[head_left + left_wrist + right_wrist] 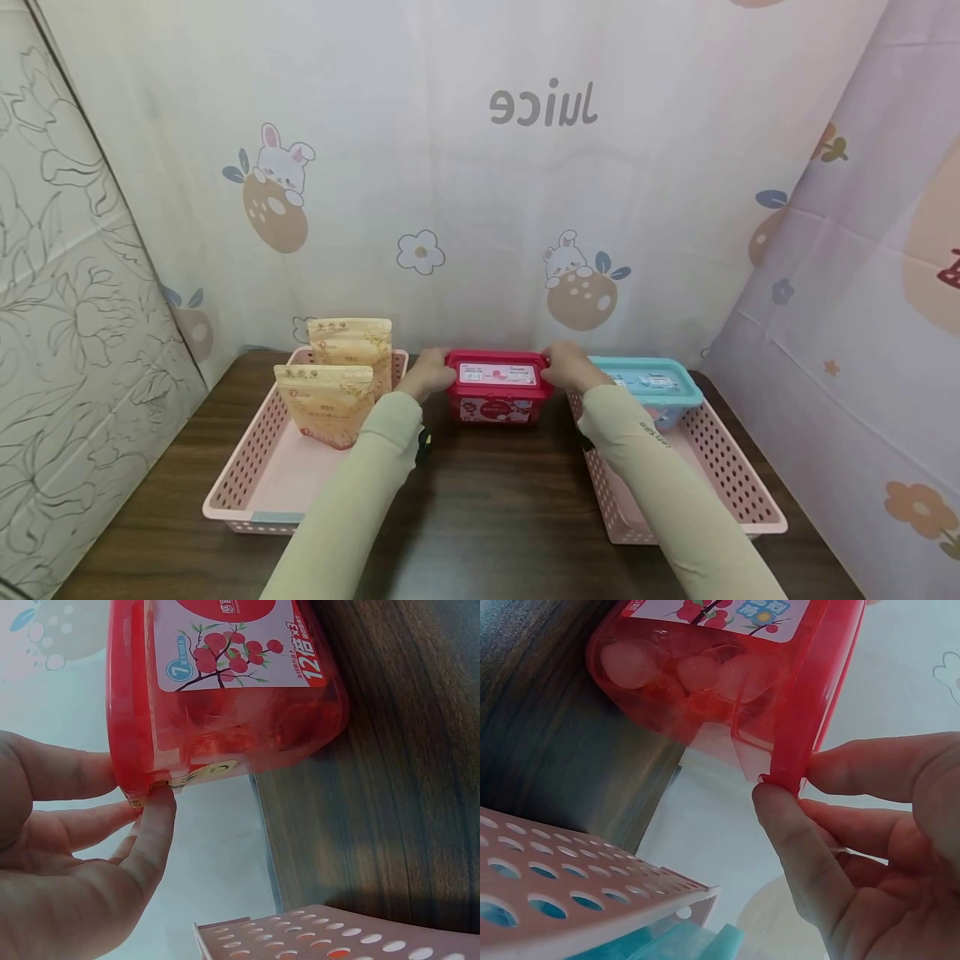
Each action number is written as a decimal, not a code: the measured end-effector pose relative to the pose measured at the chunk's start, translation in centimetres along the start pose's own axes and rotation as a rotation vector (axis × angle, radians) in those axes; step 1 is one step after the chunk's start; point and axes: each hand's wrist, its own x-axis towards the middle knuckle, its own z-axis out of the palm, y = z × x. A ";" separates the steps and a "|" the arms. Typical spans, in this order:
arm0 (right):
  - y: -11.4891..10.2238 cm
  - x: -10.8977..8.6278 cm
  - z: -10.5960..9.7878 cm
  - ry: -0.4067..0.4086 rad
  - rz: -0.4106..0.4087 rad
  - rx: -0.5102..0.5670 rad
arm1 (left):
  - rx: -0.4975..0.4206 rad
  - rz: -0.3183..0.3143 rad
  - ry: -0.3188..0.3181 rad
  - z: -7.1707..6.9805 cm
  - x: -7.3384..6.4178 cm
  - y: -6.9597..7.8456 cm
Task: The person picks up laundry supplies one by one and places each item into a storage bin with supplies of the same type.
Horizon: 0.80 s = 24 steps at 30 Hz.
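A red lidded plastic tub (pixel 498 387) stands at the back middle of the table, between two pink baskets. Through its see-through walls, rounded pods show in the right wrist view. My left hand (pixel 429 375) pinches the left end of the tub's lid rim, thumb and fingers on either side of the edge. At the opposite end my right hand (pixel 572 367) grips the rim the same way, as the right wrist view shows with the thumb and fingers (pixel 787 832) at the lid edge. The lid appears seated on the tub.
The left pink basket (pixel 255 467) holds two yellow stand-up pouches (pixel 330 404). Inside the right pink basket (pixel 731 467) sits a blue lidded tub (pixel 656 383) at the far end, partly behind my right forearm. A patterned curtain (pixel 480 183) hangs behind the dark wooden table (pixel 480 517).
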 end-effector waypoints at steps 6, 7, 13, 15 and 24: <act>0.1 0.1 0.1 0.011 -0.026 -0.031 | -0.011 0.003 -0.004 0.0 -0.1 -0.2; 0.1 0.1 0.2 0.012 -0.026 -0.031 | -0.015 0.003 -0.005 0.0 -0.1 -0.2; 0.1 0.0 0.3 0.003 -0.038 -0.026 | -0.024 0.008 -0.010 -0.2 -0.2 -0.3; 0.0 -0.2 0.3 0.002 -0.040 -0.027 | -0.030 0.009 -0.014 -0.3 -0.3 -0.4; 0.0 -0.9 0.5 0.005 -0.042 -0.035 | -0.024 0.011 -0.019 -0.3 -1.1 -0.3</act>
